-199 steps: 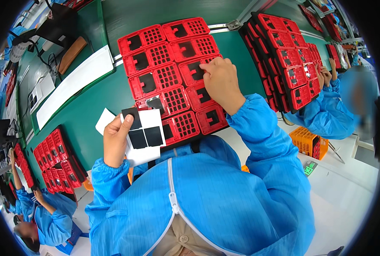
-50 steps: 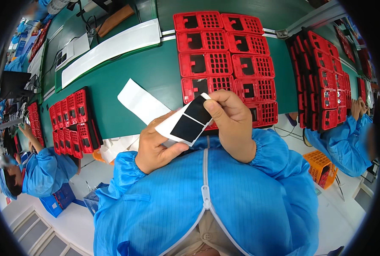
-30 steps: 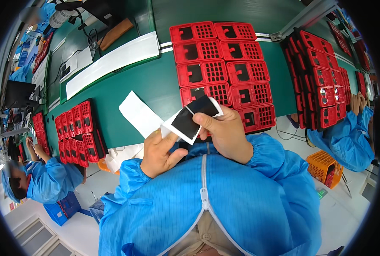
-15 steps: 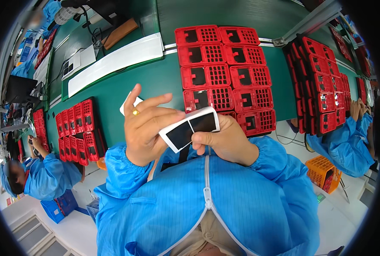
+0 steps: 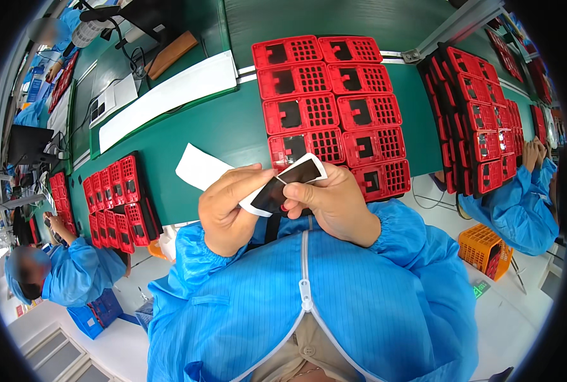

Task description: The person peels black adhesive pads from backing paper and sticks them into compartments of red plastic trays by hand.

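Observation:
A white backing sheet with black rectangular stickers (image 5: 304,172) is held tilted in front of my chest. My left hand (image 5: 229,202) grips its left end, fingers bent over the upper edge and thumb hidden. At the other end, my right hand (image 5: 339,205) pinches the sheet, its thumb lying across the black face. A small red patch shows beside the right fingertips; I cannot make out what it is. Beyond my left hand, a blank white paper strip (image 5: 200,167) lies on the green table (image 5: 169,181). Red plastic frames with grid openings (image 5: 305,111) stand in two columns just past the sheet.
Stacks of red and black frames (image 5: 481,121) rise at the right, and more red frames (image 5: 114,200) sit at the left. A long white board (image 5: 169,95) lies farther back. Co-workers in blue sit on both sides. An orange crate (image 5: 484,251) stands on the floor at right.
My left hand's raised, spread fingers have folded down onto the sheet's left end. More of the white strip behind that hand now shows. The right hand keeps its pinch.

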{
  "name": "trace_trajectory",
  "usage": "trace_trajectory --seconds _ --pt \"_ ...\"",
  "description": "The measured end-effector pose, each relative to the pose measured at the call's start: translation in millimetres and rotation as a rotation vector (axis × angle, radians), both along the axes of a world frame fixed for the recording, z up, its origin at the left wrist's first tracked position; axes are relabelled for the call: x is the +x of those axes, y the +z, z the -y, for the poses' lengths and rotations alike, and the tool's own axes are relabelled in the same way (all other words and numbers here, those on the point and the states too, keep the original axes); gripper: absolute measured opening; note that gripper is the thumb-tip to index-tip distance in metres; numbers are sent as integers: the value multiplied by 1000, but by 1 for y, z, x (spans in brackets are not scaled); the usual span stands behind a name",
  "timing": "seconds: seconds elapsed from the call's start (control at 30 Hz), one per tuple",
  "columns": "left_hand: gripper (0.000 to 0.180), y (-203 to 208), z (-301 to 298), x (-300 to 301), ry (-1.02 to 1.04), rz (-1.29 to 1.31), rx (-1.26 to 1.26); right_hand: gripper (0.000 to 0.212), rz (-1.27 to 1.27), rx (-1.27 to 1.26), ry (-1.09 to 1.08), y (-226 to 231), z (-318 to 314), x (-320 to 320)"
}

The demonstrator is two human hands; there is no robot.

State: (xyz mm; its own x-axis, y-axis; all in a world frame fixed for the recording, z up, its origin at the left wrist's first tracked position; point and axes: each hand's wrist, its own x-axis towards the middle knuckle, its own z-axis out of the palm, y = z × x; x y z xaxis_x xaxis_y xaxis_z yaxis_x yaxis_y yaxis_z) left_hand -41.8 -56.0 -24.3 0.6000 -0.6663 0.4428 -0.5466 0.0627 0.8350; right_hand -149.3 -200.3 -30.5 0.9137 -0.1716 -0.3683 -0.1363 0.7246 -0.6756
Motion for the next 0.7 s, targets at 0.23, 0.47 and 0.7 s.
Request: trace_trajectory --seconds 0.23,0.47,0.7 --pt "29 -1 -2 5 -76 35 10 26 -10 17 -16 -2 -2 1" --pt "31 9 7 -16 124 -312 13 25 -6 33 -34 -2 -3 0" --pt "18 -17 -13 -16 69 -314 175 24 19 68 -102 -4 -8 0"
